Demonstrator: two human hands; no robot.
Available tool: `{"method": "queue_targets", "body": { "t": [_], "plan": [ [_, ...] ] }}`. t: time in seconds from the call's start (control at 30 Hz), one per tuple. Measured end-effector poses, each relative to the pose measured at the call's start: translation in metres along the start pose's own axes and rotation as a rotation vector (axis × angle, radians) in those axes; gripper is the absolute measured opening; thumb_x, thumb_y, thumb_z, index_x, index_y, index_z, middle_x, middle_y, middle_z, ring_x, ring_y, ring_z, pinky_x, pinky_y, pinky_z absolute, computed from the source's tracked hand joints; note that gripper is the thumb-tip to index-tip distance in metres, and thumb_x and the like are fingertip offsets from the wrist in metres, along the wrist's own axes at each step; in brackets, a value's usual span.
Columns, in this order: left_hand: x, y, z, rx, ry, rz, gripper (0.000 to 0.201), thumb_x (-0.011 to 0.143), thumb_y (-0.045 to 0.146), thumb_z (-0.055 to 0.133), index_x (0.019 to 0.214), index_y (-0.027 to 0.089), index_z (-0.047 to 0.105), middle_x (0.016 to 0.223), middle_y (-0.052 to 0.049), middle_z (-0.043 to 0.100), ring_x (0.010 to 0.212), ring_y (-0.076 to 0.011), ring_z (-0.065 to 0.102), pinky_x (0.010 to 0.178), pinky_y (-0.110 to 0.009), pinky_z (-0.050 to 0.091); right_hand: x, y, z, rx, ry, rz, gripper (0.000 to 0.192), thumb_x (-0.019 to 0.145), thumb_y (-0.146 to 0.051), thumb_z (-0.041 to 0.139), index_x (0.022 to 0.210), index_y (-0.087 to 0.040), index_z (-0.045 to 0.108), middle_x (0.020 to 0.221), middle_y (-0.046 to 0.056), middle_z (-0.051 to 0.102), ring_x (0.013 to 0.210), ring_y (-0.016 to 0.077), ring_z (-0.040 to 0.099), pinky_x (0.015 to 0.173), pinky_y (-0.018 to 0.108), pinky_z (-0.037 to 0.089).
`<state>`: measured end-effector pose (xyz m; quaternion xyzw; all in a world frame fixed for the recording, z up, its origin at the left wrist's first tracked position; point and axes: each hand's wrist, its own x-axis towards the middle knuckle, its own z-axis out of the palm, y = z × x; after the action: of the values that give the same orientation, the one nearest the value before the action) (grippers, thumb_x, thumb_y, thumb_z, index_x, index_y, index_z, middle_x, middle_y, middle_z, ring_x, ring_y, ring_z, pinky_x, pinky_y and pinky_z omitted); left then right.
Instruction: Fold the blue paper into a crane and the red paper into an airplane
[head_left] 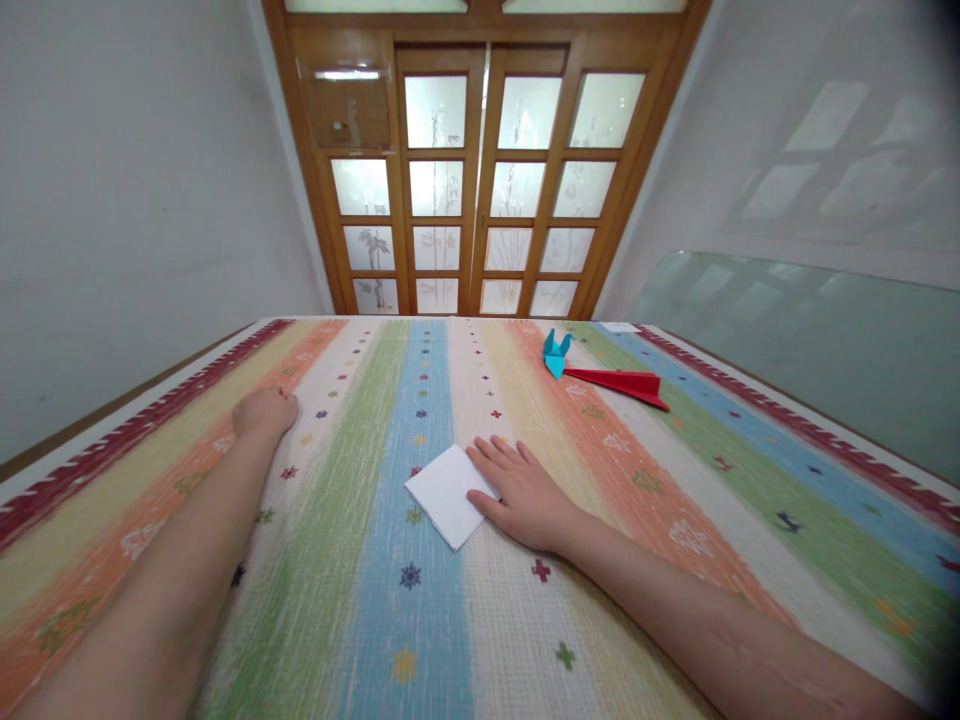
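Note:
A small folded square of white paper point(448, 492) lies on the tablecloth in front of me, turned so a corner points toward me. Over its right corner rests my right hand point(517, 490), palm down, fingers spread and stretched out flat. My left hand point(265, 411) is closed in a fist on the left side of the table, well apart from the paper. Its fingertips are turned away, and whatever they may hold is hidden.
Toward the far right lie a blue origami crane point(555, 358) and a red paper plane point(619, 383), close together. A striped, patterned tablecloth point(322, 580) covers the table. Beyond it stand wooden doors point(476, 200) with glass panes; a glass panel point(810, 340) leans along the right wall.

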<state>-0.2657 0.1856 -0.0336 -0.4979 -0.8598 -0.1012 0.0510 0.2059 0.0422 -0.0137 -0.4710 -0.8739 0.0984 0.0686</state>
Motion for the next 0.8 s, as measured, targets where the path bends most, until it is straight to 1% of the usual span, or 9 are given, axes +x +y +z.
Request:
{"method": "queue_targets", "body": {
  "t": [0.1,0.2,0.33,0.43,0.53,0.63,0.7,0.77,0.8],
  "plan": [
    [-0.008,0.005,-0.007,-0.011,-0.001,0.014,0.052,0.088,0.041,0.036,0.116,0.012,0.069,0.118,-0.021,0.066,0.103,-0.0398,0.061,0.08,-0.05,0.049,-0.001,0.0,-0.001,0.008,0.006,-0.003,0.067,0.096,-0.058,0.036,0.154,-0.027,0.027,0.16,0.008,0.024,0.147,0.0334,0.018,0.117,0.056,0.01],
    [-0.02,0.012,-0.016,-0.013,-0.008,0.047,0.052,0.089,0.041,0.035,0.117,0.011,0.068,0.118,-0.023,0.066,0.104,-0.04,0.061,0.08,-0.051,0.049,-0.001,-0.001,-0.002,0.022,0.009,-0.004,0.066,0.095,-0.058,0.037,0.153,-0.027,0.029,0.16,0.008,0.025,0.147,0.0332,0.018,0.117,0.056,0.011],
    [-0.05,0.03,-0.025,-0.01,-0.033,0.173,0.052,0.09,0.041,0.034,0.117,0.01,0.066,0.117,-0.024,0.065,0.107,-0.0392,0.06,0.086,-0.053,0.046,-0.002,-0.001,-0.003,0.044,0.03,-0.011,0.064,0.094,-0.057,0.04,0.151,-0.027,0.034,0.159,0.009,0.027,0.146,0.0327,0.021,0.116,0.056,0.012],
    [-0.089,0.055,-0.026,-0.025,-0.053,0.338,0.053,0.092,0.042,0.033,0.126,0.012,0.06,0.127,-0.021,0.061,0.117,-0.0369,0.055,0.096,-0.052,0.042,-0.003,-0.001,-0.004,0.07,0.047,-0.01,0.06,0.094,-0.055,0.043,0.147,-0.027,0.04,0.157,0.009,0.032,0.145,0.032,0.024,0.116,0.055,0.013],
    [-0.138,0.088,-0.027,-0.057,-0.104,0.531,0.054,0.093,0.051,0.036,0.131,0.019,0.057,0.136,-0.016,0.056,0.126,-0.0344,0.049,0.102,-0.049,0.039,-0.003,-0.001,-0.005,0.082,0.082,-0.011,0.056,0.093,-0.052,0.046,0.142,-0.026,0.047,0.153,0.009,0.04,0.143,0.0311,0.029,0.115,0.054,0.016],
    [-0.188,0.117,-0.033,-0.117,-0.156,0.724,0.052,0.098,0.053,0.024,0.128,0.029,0.06,0.137,-0.006,0.057,0.131,-0.0258,0.047,0.108,-0.042,0.036,-0.004,-0.001,-0.004,0.061,0.146,0.008,0.052,0.092,-0.051,0.049,0.136,-0.024,0.053,0.146,0.01,0.048,0.139,0.0315,0.036,0.114,0.053,0.021],
    [-0.217,0.13,-0.038,-0.216,-0.113,0.851,0.052,0.098,0.054,0.027,0.13,0.026,0.059,0.139,-0.011,0.055,0.133,-0.0301,0.044,0.109,-0.048,0.034,-0.004,-0.001,-0.004,0.045,0.184,0.026,0.05,0.091,-0.05,0.051,0.132,-0.022,0.057,0.142,0.011,0.052,0.137,0.0321,0.038,0.113,0.052,0.024],
    [-0.237,0.135,-0.044,-0.272,-0.056,0.921,0.05,0.094,0.053,0.041,0.133,0.026,0.056,0.14,-0.013,0.053,0.134,-0.0326,0.042,0.11,-0.052,0.032,-0.005,-0.001,-0.004,0.04,0.209,0.034,0.046,0.09,-0.049,0.053,0.127,-0.023,0.059,0.139,0.01,0.055,0.135,0.032,0.039,0.112,0.051,0.026],
    [-0.244,0.135,-0.046,-0.283,-0.042,0.952,0.049,0.092,0.05,0.047,0.134,0.025,0.054,0.141,-0.013,0.052,0.135,-0.0331,0.041,0.111,-0.053,0.03,-0.005,-0.001,-0.004,0.042,0.216,0.034,0.043,0.09,-0.048,0.053,0.125,-0.023,0.06,0.138,0.01,0.056,0.135,0.0318,0.04,0.111,0.051,0.027]
  ]
}}
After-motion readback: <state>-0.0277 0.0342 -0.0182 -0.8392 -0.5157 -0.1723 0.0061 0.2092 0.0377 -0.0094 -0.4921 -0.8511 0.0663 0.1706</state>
